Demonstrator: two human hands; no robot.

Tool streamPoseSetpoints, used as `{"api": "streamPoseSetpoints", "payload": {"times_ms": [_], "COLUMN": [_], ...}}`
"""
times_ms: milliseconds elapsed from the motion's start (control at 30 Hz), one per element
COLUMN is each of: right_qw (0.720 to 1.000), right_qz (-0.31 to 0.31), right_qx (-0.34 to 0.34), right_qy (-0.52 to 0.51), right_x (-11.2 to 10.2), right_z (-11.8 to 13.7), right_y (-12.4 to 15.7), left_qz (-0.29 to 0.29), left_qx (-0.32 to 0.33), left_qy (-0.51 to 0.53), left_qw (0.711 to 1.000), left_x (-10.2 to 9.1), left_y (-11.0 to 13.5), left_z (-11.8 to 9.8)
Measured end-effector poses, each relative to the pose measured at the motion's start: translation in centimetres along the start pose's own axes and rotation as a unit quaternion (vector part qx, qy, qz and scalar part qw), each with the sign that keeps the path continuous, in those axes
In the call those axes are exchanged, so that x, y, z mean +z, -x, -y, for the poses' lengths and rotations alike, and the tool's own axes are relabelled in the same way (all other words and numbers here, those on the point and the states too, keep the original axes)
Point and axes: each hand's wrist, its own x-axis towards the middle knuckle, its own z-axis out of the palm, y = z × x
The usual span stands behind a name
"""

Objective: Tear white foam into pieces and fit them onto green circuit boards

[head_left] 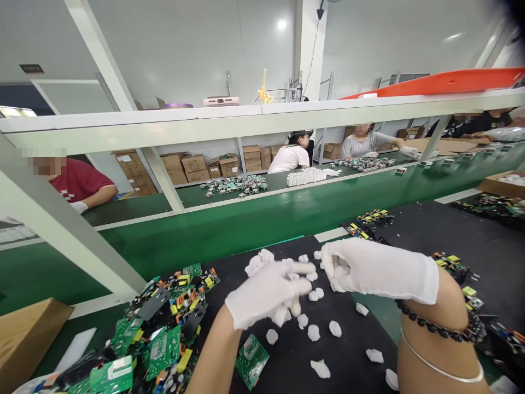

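Your left hand (pixel 266 293) is blurred at the fingers and partly covers some white pieces (pixel 314 332); whether your curled right hand (pixel 353 264) pinches anything, you cannot tell. The lower edge cuts off your forearms (pixel 217 350) and the circuit-board pile (pixel 164 350); the left edge crops the cardboard box (pixel 39 331).

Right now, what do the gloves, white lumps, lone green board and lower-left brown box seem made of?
Gloves: soft matte fabric, judging by the creases. Lumps: unclear; matte, irregular, perhaps putty or wadding. Board: probably coated circuit-board laminate, flat, green, with pale solder-like marks. Box: likely cardboard, dull brown with thin walls.
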Motion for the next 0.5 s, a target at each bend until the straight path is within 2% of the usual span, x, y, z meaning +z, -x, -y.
{"api": "streamPoseSetpoints", "payload": {"times_ms": [67, 133, 200, 267, 333, 400, 433, 500], "right_qw": [0.999, 0.998, 0.996, 0.994, 0.993, 0.992, 0.993, 0.995], "right_qz": [0.013, 0.032, 0.032, 0.017, 0.005, 0.003, 0.001, -0.008], "right_qx": [-0.016, -0.015, -0.017, -0.032, -0.045, -0.047, -0.048, -0.054], "right_qy": [-0.024, -0.058, -0.083, -0.1, -0.113, -0.115, -0.108, -0.089], "right_x": [-0.1, -0.2, -0.3, -0.4, -0.5, -0.6, -0.6, -0.6], "right_z": [-0.1, -0.4, -0.8, -1.1, -1.3, -1.4, -1.3, -1.2], "right_y": [0.3, 0.6, 0.8, 0.9, 0.9, 0.9, 0.9, 0.9], "left_qz": [0.078, 0.111, 0.115, 0.12, 0.131, 0.114, 0.099, 0.076], "left_qx": [-0.063, -0.094, -0.085, -0.054, -0.012, 0.029, 0.046, 0.063], "left_qy": [-0.061, -0.119, -0.152, -0.133, -0.05, 0.083, 0.168, 0.352], "left_qw": [0.993, 0.982, 0.978, 0.982, 0.99, 0.99, 0.98, 0.931], "left_x": [0.4, 0.4, 0.1, -0.5, -1.0, -1.1, -1.1, -0.7], "left_y": [0.1, 0.1, 0.2, 0.2, 0.1, -0.3, -0.6, -1.2], "left_z": [0.6, 0.9, 0.9, 0.7, 0.4, 0.1, -0.1, -0.4]}}
